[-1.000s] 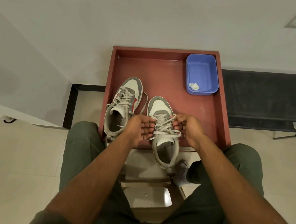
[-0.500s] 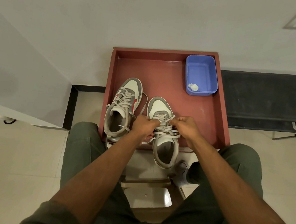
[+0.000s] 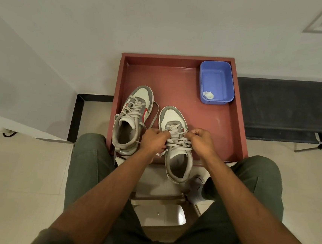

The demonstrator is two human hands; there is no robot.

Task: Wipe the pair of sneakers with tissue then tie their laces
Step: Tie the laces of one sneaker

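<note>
Two grey-and-white sneakers stand on a red-brown tray [image 3: 233,117]. The left sneaker [image 3: 133,117] has a red mark and loose laces trailing to its right. The right sneaker [image 3: 175,143] hangs over the tray's near edge with its heel. My left hand [image 3: 154,139] is closed on the lace at that shoe's left side. My right hand [image 3: 201,139] is closed on the lace at its right side. Both hands sit over the middle of the lacing. A crumpled white tissue [image 3: 208,95] lies in a blue tub [image 3: 216,82] at the tray's far right corner.
The tray stands against a white wall. A dark bench [image 3: 291,107] runs to the right. My knees in green trousers flank the tray's near edge. A small stool [image 3: 159,214] and a socked foot [image 3: 197,188] are below the tray.
Both hands closed into fists on the right sneaker's laces and shifted slightly toward the toe. The sneakers and tub stayed in place.
</note>
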